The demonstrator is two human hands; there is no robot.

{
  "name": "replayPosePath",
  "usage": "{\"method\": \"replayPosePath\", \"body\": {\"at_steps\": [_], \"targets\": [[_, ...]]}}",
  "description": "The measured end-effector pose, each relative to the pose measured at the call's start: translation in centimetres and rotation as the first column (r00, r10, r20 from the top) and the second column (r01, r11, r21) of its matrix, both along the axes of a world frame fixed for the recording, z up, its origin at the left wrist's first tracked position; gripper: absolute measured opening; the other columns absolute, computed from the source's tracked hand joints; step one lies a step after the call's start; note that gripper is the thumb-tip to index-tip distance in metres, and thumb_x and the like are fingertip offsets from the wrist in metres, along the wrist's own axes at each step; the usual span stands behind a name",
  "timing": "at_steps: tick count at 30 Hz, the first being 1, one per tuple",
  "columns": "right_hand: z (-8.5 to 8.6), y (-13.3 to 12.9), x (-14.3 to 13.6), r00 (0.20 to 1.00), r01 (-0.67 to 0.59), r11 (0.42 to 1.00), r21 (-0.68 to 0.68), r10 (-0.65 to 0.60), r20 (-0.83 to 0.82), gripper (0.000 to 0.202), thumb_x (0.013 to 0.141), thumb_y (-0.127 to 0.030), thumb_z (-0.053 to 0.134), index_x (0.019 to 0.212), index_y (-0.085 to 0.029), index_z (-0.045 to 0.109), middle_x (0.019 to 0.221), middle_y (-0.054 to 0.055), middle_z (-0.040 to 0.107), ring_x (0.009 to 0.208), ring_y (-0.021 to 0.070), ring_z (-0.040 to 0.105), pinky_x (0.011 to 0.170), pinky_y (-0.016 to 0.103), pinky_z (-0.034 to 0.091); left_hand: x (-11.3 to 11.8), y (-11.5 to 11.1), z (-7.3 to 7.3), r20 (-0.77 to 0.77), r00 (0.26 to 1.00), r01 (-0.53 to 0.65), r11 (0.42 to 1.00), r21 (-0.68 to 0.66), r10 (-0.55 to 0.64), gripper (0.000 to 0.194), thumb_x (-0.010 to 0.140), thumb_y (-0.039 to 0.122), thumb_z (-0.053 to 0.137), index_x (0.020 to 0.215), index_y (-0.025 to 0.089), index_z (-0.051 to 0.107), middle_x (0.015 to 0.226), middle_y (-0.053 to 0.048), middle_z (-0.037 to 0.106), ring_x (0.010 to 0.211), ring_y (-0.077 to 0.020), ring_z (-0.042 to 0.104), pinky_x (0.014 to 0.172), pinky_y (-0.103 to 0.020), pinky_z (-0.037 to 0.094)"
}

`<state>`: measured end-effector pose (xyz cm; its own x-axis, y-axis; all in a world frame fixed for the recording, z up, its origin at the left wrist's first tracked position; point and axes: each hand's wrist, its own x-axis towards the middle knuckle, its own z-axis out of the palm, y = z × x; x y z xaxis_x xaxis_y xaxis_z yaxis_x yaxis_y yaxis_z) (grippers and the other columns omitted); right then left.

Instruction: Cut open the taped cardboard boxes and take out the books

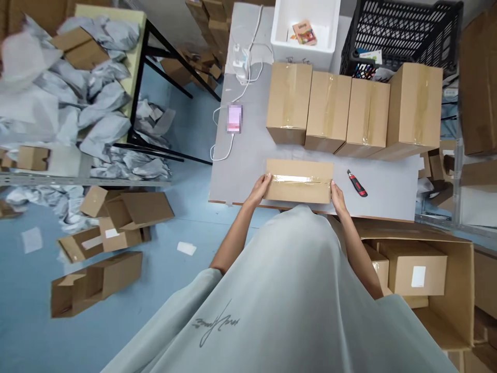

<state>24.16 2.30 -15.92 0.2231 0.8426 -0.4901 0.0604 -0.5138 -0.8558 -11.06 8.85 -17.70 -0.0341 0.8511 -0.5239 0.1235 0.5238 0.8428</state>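
A long brown cardboard box (300, 192), with clear tape along its top, is held at the near edge of the grey table (248, 171). My left hand (259, 189) grips its left end, and my right hand (338, 197) grips its right end. Just right of my right hand lies a red and black box cutter (356, 183). Behind the held box stand several taped cardboard boxes (328, 106) in a row. The undersides of my fingers are partly hidden by the box.
A phone (234, 119) on a white cable lies at the table's left. At the back are a white foam box (305, 57) and a black crate (399, 36). A large open carton (452, 321) stands at right. Opened boxes (120, 272) litter the floor; grey bags (104, 77) fill the left table.
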Motion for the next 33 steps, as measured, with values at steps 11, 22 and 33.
{"method": "replayPosePath", "body": {"at_steps": [11,22,33], "targets": [[-2.0,2.6,9.8,0.843,-0.101,0.994,-0.041,0.107,0.527,0.080,0.110,-0.075,0.046,0.155,-0.012,0.069,0.168,0.025,0.063,0.162,0.0362,0.054,0.139,0.056,0.036,5.7,-0.9,-1.7,0.084,0.996,-0.047,0.989,0.142,0.036,0.092,0.084,0.080,0.089,0.146,0.015,0.070,0.153,-0.025,0.072,0.149,-0.0428,0.068,0.131,-0.060,0.051],[-5.5,3.7,14.1,0.522,-0.057,0.924,-0.379,0.351,0.777,0.054,0.097,-0.027,0.066,0.150,-0.016,0.070,0.151,0.025,0.067,0.135,0.0420,0.069,0.123,0.064,0.048,-1.1,0.0,0.9,-0.077,0.984,0.177,0.933,0.312,-0.160,0.088,0.078,0.065,0.103,0.153,0.028,0.073,0.180,-0.015,0.049,0.176,-0.0487,0.029,0.141,-0.068,0.029],[8.6,3.9,10.0,0.249,-0.362,0.913,-0.186,0.287,0.925,0.057,0.117,-0.065,0.034,0.123,-0.021,0.069,0.094,0.013,0.079,0.083,0.0320,0.074,0.080,0.041,0.055,-1.7,1.2,-1.0,-0.078,0.896,0.432,0.819,0.378,-0.437,0.093,0.091,0.092,0.074,0.165,0.037,0.063,0.189,-0.013,0.038,0.177,-0.0434,0.031,0.142,-0.066,0.032]]}}
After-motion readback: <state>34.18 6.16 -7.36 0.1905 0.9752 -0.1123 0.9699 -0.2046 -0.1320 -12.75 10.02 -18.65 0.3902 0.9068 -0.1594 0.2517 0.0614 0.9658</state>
